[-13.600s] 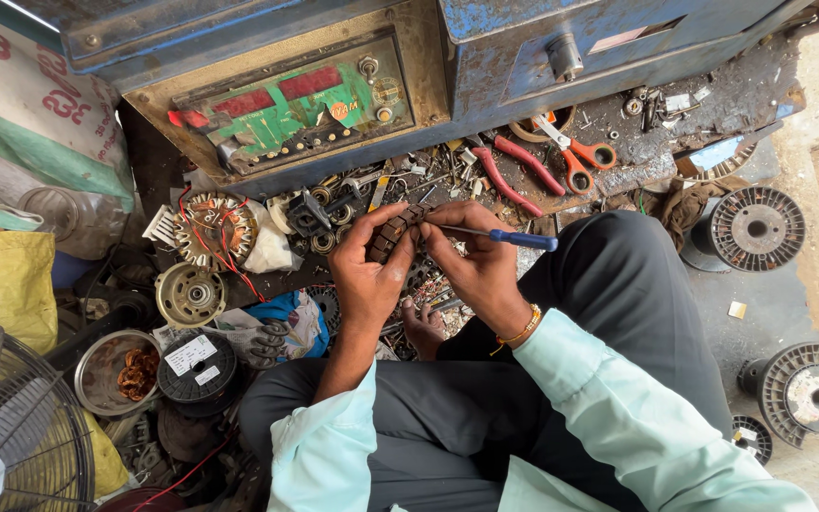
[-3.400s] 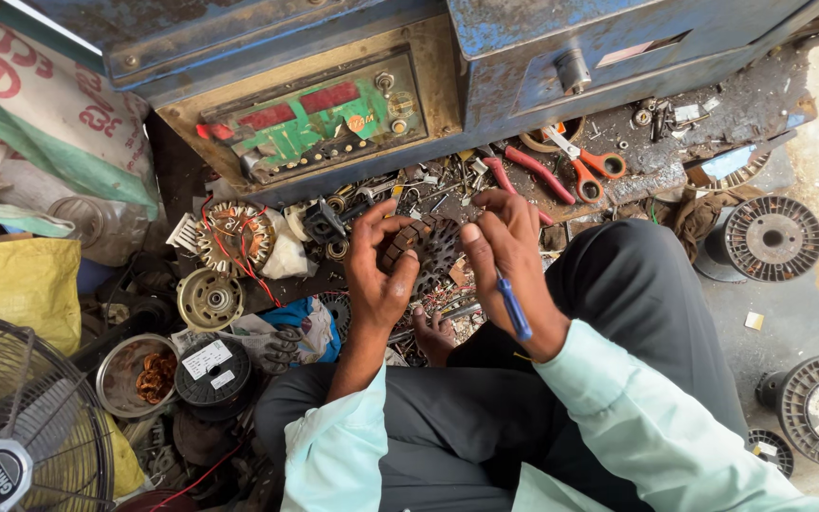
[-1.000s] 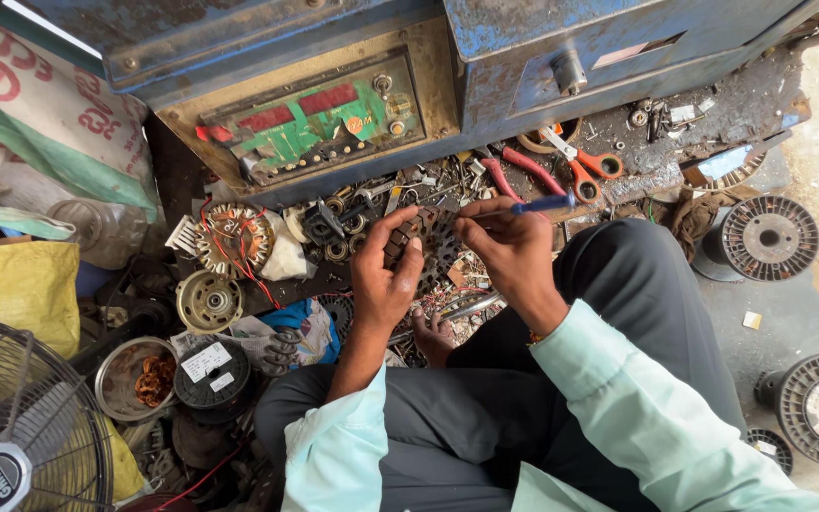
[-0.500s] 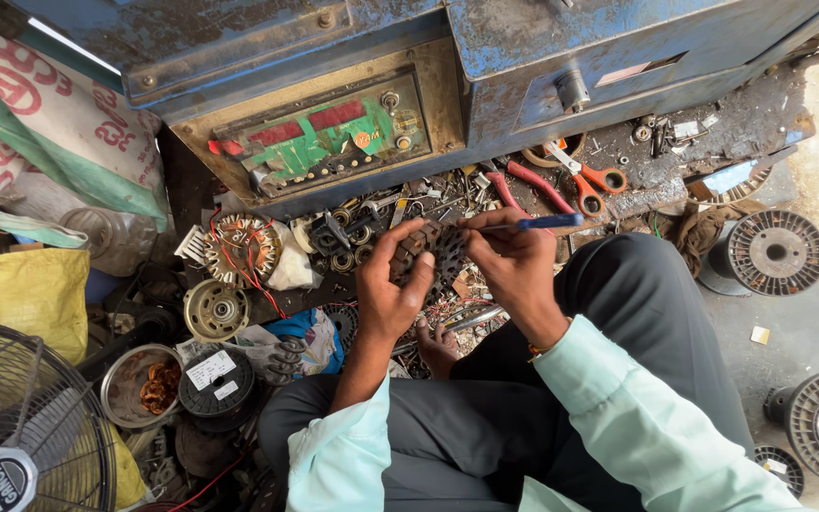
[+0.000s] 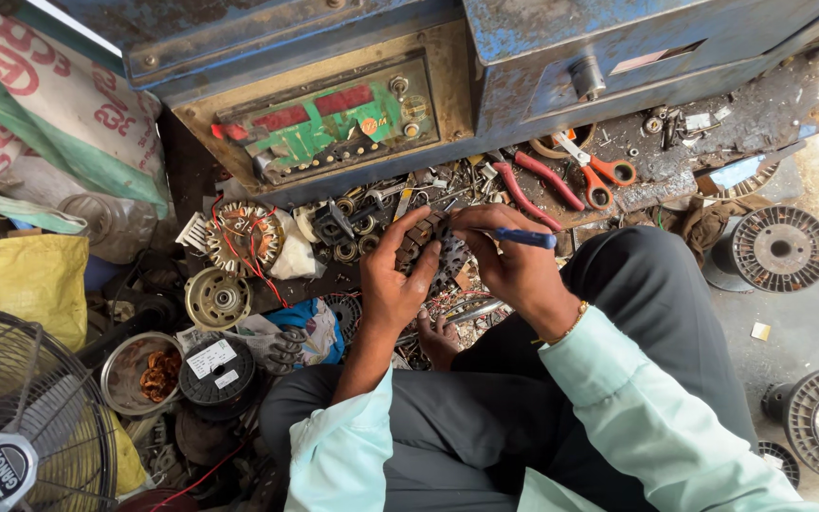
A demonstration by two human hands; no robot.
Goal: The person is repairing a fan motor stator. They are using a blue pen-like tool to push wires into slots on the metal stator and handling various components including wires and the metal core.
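Cluttering parts (image 5: 362, 228) beneath blue machine (image 5: 542, 57)

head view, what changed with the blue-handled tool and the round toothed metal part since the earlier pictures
The right hand swung the blue-handled tool from pointing down beside the wrist, a few seconds ago, back up to level, tip toward the round toothed metal part. The left hand kept its grip on that part throughout. The red-handled pliers, orange-handled scissors and wire spools stayed put.
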